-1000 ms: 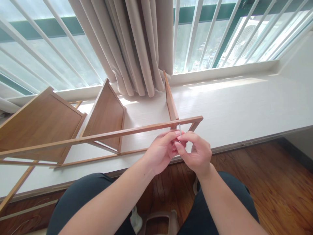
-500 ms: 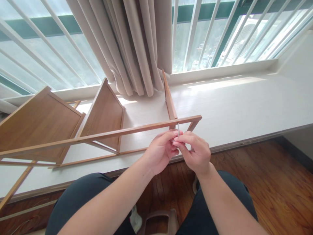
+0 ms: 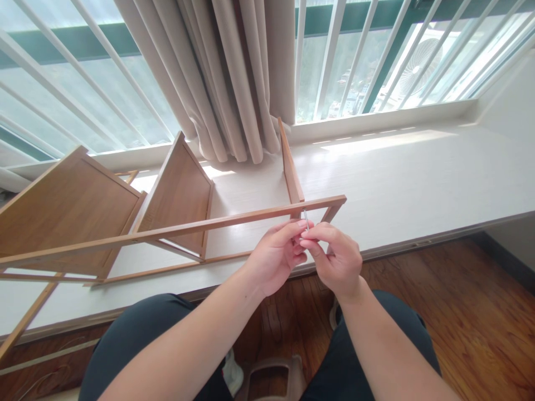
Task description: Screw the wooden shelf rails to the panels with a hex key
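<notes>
A slim silver hex key [image 3: 306, 218] points up at the underside of a wooden rail [image 3: 234, 219], its tip at or very near the wood. My right hand [image 3: 336, 257] pinches its lower end between thumb and forefinger; the bent part is hidden by the fingers. Close beside it, my left hand [image 3: 276, 257] is closed, with thumb and forefinger steadying the shaft. The rail belongs to a brown wooden shelf frame lying on its side. Just behind the hands, a narrow board [image 3: 289, 161] meets the rail near its right end.
Two wider shelf panels, one in the middle [image 3: 178, 206] and one at the left [image 3: 71, 211], stand in the frame. The frame rests on a white window ledge [image 3: 401, 178]. Behind hang beige curtains [image 3: 225, 78] and white window bars. A stool [image 3: 271, 376] shows between the knees.
The lower end of the hex key has swung slightly right, so the shaft leans more. My right hand has shifted a little right and down; the left hand has hardly moved.
</notes>
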Available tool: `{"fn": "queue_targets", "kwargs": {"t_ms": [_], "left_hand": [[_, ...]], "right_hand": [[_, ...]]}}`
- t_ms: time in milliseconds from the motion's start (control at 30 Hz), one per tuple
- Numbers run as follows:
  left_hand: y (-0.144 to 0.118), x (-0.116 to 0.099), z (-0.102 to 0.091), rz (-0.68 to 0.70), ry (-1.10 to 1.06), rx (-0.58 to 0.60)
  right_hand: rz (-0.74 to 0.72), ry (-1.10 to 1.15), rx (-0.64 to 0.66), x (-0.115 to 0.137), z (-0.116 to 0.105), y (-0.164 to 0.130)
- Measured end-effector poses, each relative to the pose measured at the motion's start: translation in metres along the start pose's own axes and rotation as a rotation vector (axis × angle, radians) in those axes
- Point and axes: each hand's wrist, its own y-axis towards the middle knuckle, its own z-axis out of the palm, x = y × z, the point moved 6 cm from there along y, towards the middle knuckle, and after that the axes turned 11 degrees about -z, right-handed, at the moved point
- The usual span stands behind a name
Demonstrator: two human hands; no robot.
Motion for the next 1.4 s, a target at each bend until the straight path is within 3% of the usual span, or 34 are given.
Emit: {"fn": "queue_targets", "kwargs": {"t_ms": [633, 1400], "left_hand": [[-0.0001, -0.0038, 0.0033, 0.023, 0.038, 0.039], [0.0009, -0.0049, -0.0011, 0.022, 0.059, -0.030]], "right_hand": [[0.053, -0.021, -0.100, -0.0028, -0.0013, -0.0045], [0.019, -0.049, -0.141, 0.0012, -0.0030, -0.0022]]}}
